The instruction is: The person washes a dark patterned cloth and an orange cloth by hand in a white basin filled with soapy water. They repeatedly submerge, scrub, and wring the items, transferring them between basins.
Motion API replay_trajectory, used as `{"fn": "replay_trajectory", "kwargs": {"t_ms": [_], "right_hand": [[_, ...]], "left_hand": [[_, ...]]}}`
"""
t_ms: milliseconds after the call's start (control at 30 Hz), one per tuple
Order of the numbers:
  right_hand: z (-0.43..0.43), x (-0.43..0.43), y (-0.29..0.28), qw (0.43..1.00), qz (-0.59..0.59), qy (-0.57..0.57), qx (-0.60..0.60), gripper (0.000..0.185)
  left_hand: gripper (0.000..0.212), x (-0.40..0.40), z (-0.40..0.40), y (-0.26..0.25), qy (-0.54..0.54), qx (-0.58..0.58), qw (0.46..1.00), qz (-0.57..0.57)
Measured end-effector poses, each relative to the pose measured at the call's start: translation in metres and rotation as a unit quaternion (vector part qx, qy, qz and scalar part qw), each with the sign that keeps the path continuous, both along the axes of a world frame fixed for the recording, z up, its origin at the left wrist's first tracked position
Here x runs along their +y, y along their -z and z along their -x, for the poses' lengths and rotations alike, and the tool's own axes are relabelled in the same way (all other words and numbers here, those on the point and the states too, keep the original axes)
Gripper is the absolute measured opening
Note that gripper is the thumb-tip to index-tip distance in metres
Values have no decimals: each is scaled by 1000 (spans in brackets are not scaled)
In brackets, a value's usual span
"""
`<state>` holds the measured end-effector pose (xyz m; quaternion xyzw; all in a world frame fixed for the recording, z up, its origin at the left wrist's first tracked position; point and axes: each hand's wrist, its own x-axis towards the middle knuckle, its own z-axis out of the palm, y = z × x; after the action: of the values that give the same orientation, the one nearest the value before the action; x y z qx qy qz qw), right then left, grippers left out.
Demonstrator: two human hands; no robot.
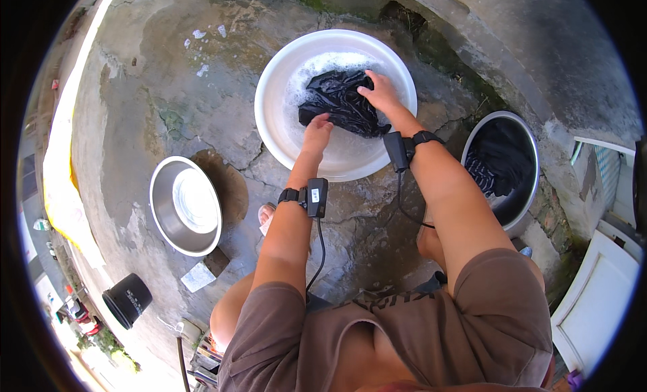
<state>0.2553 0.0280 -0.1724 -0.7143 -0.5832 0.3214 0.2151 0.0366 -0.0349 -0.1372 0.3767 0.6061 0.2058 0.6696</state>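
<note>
A wet black garment (pixel 343 104) lies bunched in soapy water inside a large white basin (pixel 268 134). My left hand (pixel 318 131) is at the garment's near left edge, its fingertips touching or just above the cloth. Whether those fingers pinch the fabric is unclear. At the garment's right side is my right hand (pixel 380 92), thumb and fingers spread apart over its edge, with no clear grip on it. White suds (pixel 349 60) float mostly along the far side of the water.
A metal basin (pixel 162 210) with bright, glaring contents stands at left. Another metal basin (pixel 525 210) at right holds dark clothes (pixel 498 154). A black bucket (pixel 126 298) lies lower left. The concrete floor (pixel 146 88) is cracked and wet. Cables hang from both wrist devices.
</note>
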Motion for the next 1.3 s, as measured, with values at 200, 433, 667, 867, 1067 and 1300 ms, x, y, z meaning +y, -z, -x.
{"fn": "replay_trajectory", "kwargs": {"t_ms": [200,433,667,867,1067,1300], "right_hand": [[82,-45,20,992,102,-79,-8,60],[153,-92,-85,985,-5,-132,113,43],[157,-73,-127,953,-232,-185,60,26],[66,-21,-50,982,13,-108,-156,27],[50,-17,-47,955,-86,-105,-263,53],[100,-49,-49,900,146,-399,-97,63]], "left_hand": [[73,2,13,17,-221,-63,968,103],[32,8,52,-13,-315,-331,879,137],[24,6,69,32,-75,-22,977,-198],[33,17,-7,-42,-346,-228,910,-12],[49,5,29,-29,-336,-149,925,99],[59,-19,51,32,-375,-239,882,156]]}}
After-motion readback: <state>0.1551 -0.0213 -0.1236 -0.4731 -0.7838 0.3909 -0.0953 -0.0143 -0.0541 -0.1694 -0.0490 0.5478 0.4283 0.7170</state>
